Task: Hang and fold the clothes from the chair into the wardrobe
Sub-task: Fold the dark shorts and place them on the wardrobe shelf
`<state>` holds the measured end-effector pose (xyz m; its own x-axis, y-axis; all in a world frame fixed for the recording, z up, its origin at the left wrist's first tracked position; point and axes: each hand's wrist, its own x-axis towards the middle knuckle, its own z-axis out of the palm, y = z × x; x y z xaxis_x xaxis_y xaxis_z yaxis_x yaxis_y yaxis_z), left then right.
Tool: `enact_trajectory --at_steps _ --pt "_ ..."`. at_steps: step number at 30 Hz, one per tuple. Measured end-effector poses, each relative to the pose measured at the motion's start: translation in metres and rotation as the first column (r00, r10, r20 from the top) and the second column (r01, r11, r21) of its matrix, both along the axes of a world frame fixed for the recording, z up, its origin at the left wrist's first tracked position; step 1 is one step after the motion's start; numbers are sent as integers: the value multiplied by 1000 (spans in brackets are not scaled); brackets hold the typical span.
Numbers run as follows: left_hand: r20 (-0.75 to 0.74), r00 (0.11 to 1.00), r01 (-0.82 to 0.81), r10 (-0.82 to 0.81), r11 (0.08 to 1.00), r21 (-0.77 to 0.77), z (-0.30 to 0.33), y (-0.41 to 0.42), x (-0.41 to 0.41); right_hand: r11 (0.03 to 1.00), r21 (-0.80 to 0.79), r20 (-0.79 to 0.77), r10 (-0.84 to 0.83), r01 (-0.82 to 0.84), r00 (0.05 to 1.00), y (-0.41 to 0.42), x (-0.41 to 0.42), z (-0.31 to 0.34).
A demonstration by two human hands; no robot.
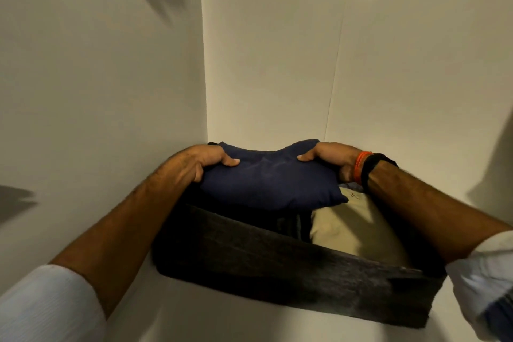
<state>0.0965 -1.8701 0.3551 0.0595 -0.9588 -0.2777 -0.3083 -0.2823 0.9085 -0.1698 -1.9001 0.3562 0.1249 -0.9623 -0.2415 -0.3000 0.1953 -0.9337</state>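
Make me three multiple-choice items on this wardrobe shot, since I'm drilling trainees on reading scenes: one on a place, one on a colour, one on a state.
1. Where does the beige folded garment lie?
A. To the right of the dark stack under the bundle
B. On top of the navy bundle
C. Left of the dark container

2. What colour is the folded bundle that is being held?
A. Red
B. Navy blue
C. White

3. How is the bundle held?
A. By the left hand alone
B. By no hand
C. By both hands, one on each end

Answers: 1 A, it shows inside the dark container at the right; 2 B, the cloth is deep blue; 3 C, the left hand and the right hand each grip an end.
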Motion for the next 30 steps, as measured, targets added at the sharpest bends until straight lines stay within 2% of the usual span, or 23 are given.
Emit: enact_trajectory --at_steps 3,8,10,13,16,18,19,20,22,23,24,26,29,30 --pt "25 998 62 -62 998 2 5 -10 -20 999 10 -12 -36 36 999 6 -25 1" --pt "1 978 208 -209 973 103 6 -12 -73 995 23 -35 -98 99 995 23 -80 -1" --pt "-44 963 269 -265 952 147 1 -8 -89 997 30 -98 -71 75 993 25 -97 0" --pt "-191 916 383 -352 910 158 -7 4 -108 999 11 -208 -46 49 977 24 -117 6" --pt "-272 813 561 -515 818 129 -14 10 -95 997 -15 -347 62 -72 936 18 -121 22" --pt "-153 706 706 -692 668 234 -16 13 -80 983 -22 -492 148 -182 858 13 -113 28" --pt "-48 655 725 -754 610 319 -18 13 -74 973 -41 -582 162 -228 797 10 -107 27" --pt "63 619 706 -783 590 392 -20 13 -72 960 -75 -694 144 -270 705 5 -101 24" --pt "205 652 610 -730 665 430 -28 9 -76 923 -164 -900 4 -347 436 -2 -91 12" --pt "224 713 559 -664 731 391 -33 8 -81 914 -192 -938 -63 -358 341 -3 -88 5" --pt "232 776 504 -587 797 333 -37 4 -87 914 -216 -948 -112 -343 299 -1 -86 -1" --pt "292 838 405 -461 884 236 -44 -5 -102 919 -247 -944 -157 -306 289 9 -87 -8" --pt "459 805 348 -375 926 146 -51 -20 -121 951 -209 -940 -131 -228 314 32 -91 -9" --pt "517 778 344 -357 931 125 -50 -24 -126 969 -158 -932 -83 -188 352 41 -92 -8"
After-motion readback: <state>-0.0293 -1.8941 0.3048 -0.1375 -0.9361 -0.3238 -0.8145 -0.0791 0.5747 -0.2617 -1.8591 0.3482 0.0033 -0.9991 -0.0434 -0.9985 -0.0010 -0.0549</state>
